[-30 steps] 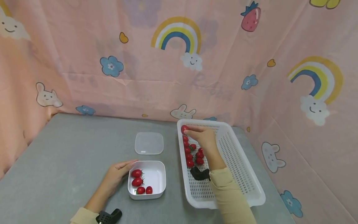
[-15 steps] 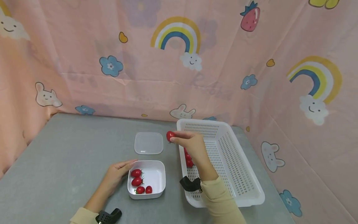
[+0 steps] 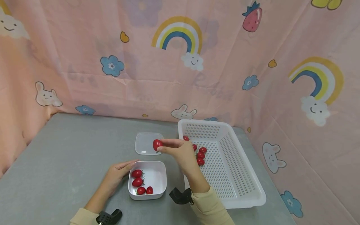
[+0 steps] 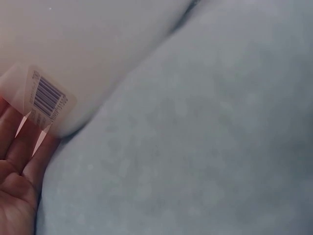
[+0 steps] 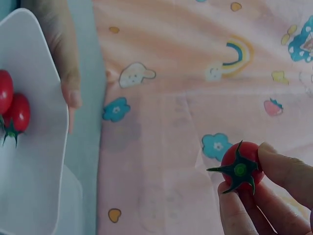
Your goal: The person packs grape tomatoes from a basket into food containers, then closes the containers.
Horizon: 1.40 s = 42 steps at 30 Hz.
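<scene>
My right hand pinches a red cherry tomato between thumb and fingertips, above the clear lid. Its green calyx faces the camera in the right wrist view. Below and to the left, my left hand rests with extended fingers against the left side of a small white container. Several cherry tomatoes lie along that container's left and front sides. A barcode label shows on its wall beside my left fingers in the left wrist view.
A large white perforated basket stands on the right of the grey table. Several cherry tomatoes lie in its left part, some hidden by my right hand. A patterned pink cloth hangs behind the table.
My right hand has carried the cherry tomato out of the basket, leftward over its rim to above the lid. The left hand and the small container have stayed in place.
</scene>
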Available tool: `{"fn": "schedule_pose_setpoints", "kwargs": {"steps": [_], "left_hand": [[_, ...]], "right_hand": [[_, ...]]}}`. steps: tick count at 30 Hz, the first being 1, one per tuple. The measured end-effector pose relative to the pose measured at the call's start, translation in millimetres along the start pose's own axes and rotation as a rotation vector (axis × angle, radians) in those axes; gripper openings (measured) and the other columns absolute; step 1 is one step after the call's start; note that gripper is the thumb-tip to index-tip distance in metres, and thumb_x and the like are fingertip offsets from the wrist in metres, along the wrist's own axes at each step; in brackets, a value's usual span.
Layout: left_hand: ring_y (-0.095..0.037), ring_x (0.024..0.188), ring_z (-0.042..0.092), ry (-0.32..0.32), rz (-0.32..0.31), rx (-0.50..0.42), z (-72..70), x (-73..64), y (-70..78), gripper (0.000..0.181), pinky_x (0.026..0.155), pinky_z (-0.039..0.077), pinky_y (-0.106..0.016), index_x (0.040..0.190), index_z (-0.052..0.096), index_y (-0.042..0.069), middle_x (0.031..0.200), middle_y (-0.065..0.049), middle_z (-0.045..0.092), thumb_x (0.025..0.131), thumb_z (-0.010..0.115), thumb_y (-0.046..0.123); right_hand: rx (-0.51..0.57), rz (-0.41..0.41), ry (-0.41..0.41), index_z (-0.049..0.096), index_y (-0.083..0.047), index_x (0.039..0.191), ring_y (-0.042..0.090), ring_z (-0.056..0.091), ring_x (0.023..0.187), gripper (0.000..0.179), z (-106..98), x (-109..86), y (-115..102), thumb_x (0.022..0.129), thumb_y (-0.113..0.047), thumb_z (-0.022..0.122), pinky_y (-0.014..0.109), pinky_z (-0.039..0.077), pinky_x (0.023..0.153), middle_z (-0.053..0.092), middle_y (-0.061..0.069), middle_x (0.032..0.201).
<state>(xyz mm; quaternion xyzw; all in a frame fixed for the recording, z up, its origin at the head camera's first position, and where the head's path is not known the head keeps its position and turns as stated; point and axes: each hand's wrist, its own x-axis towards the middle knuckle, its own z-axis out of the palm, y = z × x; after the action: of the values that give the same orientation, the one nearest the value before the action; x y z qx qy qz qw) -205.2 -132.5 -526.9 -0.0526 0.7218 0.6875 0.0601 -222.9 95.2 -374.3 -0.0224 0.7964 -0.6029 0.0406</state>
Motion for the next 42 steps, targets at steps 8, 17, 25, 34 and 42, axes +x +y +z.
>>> {"fn": "schedule_pose_setpoints", "kwargs": {"steps": [8, 17, 25, 34, 42], "left_hand": [[0.013, 0.103, 0.060, -0.005, 0.004, 0.015, -0.5, 0.5, -2.0, 0.039, 0.092, 0.049, -0.013, 0.125, 0.067, 0.001, 0.129, -0.012, 0.067, 0.098, 0.062, 0.029], [0.013, 0.102, 0.060, 0.003, -0.007, 0.021, -1.7, 0.9, -3.7, 0.040, 0.093, 0.050, -0.015, 0.126, 0.068, 0.002, 0.128, -0.010, 0.068, 0.098, 0.062, 0.030], [0.012, 0.102, 0.062, 0.002, 0.006, 0.003, -1.5, 1.2, -2.1, 0.039, 0.092, 0.051, -0.015, 0.125, 0.067, -0.001, 0.126, -0.011, 0.069, 0.099, 0.061, 0.028], [0.011, 0.103, 0.062, -0.016, 0.028, -0.041, -1.4, 1.4, -2.5, 0.038, 0.092, 0.048, -0.012, 0.125, 0.066, -0.004, 0.109, 0.015, 0.074, 0.099, 0.061, 0.024], [0.011, 0.103, 0.062, -0.018, 0.037, -0.039, -1.4, 1.3, -3.7, 0.039, 0.092, 0.048, -0.012, 0.125, 0.066, -0.005, 0.107, 0.018, 0.073, 0.099, 0.061, 0.024]], "right_hand": [[0.017, 0.031, -0.032, 0.078, -0.007, 0.107, 0.015, 0.070, 0.099, 0.032, 15, -13.3, 3, 0.078, -0.020, 0.085, 0.036, 0.055, 0.092, 0.078, 0.010, 0.101], [0.015, -0.021, -0.045, 0.078, -0.006, 0.105, 0.018, 0.066, 0.104, 0.029, 30, -25.0, 8, 0.079, -0.019, 0.084, 0.025, 0.057, 0.081, 0.077, 0.011, 0.104], [0.033, -0.027, -0.066, 0.079, -0.005, 0.103, 0.015, 0.067, 0.101, 0.026, 45, -33.1, 28, 0.080, -0.016, 0.082, 0.020, 0.056, 0.074, 0.077, 0.012, 0.102], [0.047, -0.024, -0.097, 0.079, -0.004, 0.100, 0.010, 0.070, 0.091, 0.024, 61, -31.3, 51, 0.077, -0.010, 0.083, 0.016, 0.056, 0.072, 0.078, 0.012, 0.099], [-0.034, -0.012, -0.075, 0.080, -0.003, 0.095, 0.011, 0.069, 0.088, 0.022, 72, -25.7, 70, 0.074, -0.007, 0.085, 0.020, 0.056, 0.075, 0.078, 0.011, 0.096]]}}
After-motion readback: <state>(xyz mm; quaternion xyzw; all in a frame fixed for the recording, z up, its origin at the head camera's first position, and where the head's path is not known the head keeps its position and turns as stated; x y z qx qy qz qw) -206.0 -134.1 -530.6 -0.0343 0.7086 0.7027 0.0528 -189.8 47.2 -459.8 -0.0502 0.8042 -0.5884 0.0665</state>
